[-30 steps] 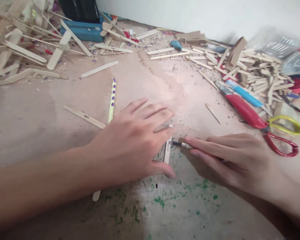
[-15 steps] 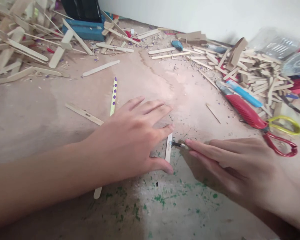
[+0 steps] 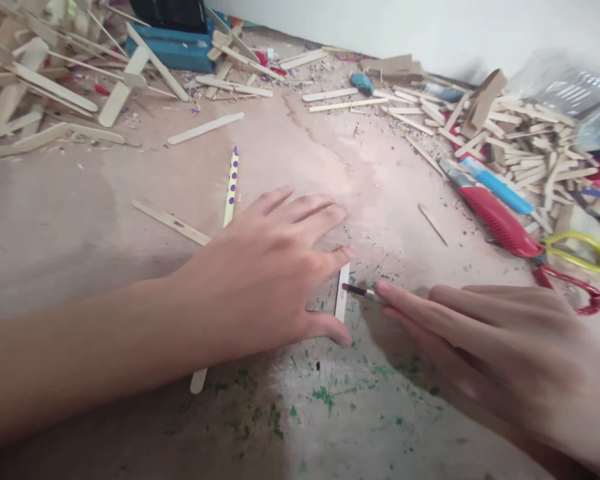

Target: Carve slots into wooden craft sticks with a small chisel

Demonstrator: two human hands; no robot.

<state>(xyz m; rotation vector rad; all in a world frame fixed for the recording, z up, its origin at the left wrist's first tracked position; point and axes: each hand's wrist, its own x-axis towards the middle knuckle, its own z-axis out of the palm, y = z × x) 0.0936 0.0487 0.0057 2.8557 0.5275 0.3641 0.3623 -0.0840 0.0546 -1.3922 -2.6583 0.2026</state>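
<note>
My left hand (image 3: 285,267) lies spread over the table, palm down. Its thumb and forefinger rest at either end of the visible part of a pale popsicle stick (image 3: 341,308), which has a small cut mark in its middle. Pinched in the fingers of my right hand (image 3: 500,353) is a craft knife (image 3: 361,291), its dark narrow blade touching the stick at that mark. The knife's handle is mostly hidden. Under my left wrist, a yellow pencil with purple dots (image 3: 232,183) and a notched popsicle stick (image 3: 170,223) disappear. Another stick's rounded end (image 3: 199,381) shows below the forearm.
Red-and-yellow-handled pliers or cutters (image 3: 505,220) lie at right, next to a light-blue cutter (image 3: 497,185). Heaps of wooden pieces (image 3: 525,150) fill the back right, with more sticks (image 3: 30,87) at back left. A blue box (image 3: 170,50) and clear plastic container (image 3: 563,87) stand behind.
The view has shifted slightly. The knife stays at the stick's mark with its blade turned a little, and my left hand keeps its place on the stick.
</note>
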